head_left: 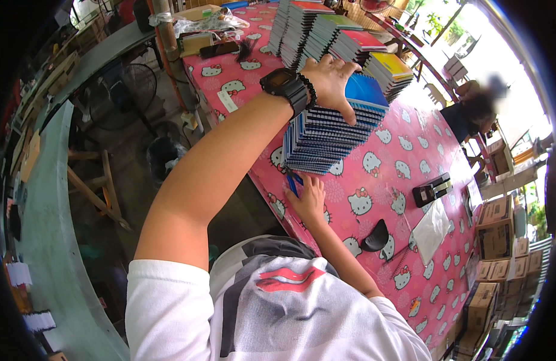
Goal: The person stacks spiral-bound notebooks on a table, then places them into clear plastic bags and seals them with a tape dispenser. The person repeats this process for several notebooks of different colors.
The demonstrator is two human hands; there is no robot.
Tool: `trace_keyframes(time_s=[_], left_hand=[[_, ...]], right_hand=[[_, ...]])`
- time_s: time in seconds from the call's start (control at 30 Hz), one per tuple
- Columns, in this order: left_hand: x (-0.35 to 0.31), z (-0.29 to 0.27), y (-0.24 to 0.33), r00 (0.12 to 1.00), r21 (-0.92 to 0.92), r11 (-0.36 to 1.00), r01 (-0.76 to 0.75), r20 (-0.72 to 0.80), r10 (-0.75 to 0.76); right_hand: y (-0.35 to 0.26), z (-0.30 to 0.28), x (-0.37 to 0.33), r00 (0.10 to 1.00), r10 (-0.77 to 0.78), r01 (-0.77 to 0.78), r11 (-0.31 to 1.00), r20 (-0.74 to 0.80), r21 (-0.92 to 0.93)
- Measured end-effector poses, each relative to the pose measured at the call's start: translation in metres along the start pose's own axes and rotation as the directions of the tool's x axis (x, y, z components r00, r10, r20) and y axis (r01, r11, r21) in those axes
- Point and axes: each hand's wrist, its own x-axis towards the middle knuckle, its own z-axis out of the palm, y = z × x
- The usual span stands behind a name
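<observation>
A tall stack of blue spiral-bound notebooks (335,141) stands on the table, its coil edges facing me. My left hand (331,84), with a black watch and a beaded bracelet at the wrist, lies over the top of this stack, thumb and fingers spread wide. In front of the stack's base is a small blue-handled tool (292,185), perhaps pliers; its working end is hard to make out. My right hand (311,198) rests low beside it, fingers apart, thumb next to the blue handle.
More spiral notebook stacks (319,39) with coloured covers stand behind. On the pink patterned tablecloth (374,186) to the right are a black stapler-like device (432,190), a black curved object (375,236) and a white sheet (430,231). A person (470,114) sits beyond the table. Cartons (494,225) are stacked right.
</observation>
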Motion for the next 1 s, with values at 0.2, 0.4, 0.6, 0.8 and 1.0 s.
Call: trace_keyframes(time_s=[0.2, 0.4, 0.6, 0.8, 1.0], left_hand=[[0.002, 0.0, 0.001, 1.0, -0.004, 1.0, -0.002, 0.001, 0.002], [0.002, -0.002, 0.002, 1.0, 0.02, 1.0, 0.002, 0.029, -0.003], [0.0, -0.001, -0.001, 1.0, 0.001, 1.0, 0.006, 0.02, -0.006], [0.0, -0.002, 0.0, 1.0, -0.002, 1.0, -0.001, 0.011, 0.001], [0.0, -0.001, -0.001, 1.0, -0.013, 1.0, -0.002, 0.006, 0.002]], right_hand=[[0.016, 0.002, 0.014, 0.959, 0.1, -0.175, 0.944, 0.263, 0.28], [0.023, -0.016, 0.032, 0.628, 0.208, -0.755, 0.394, 0.75, 0.524], [-0.001, -0.003, 0.0, 0.992, 0.035, -0.034, 0.999, 0.125, -0.005], [-0.001, 0.002, 0.0, 0.998, 0.001, 0.003, 0.998, 0.071, -0.064], [-0.003, 0.004, -0.003, 0.999, 0.003, -0.003, 1.0, 0.048, -0.001]])
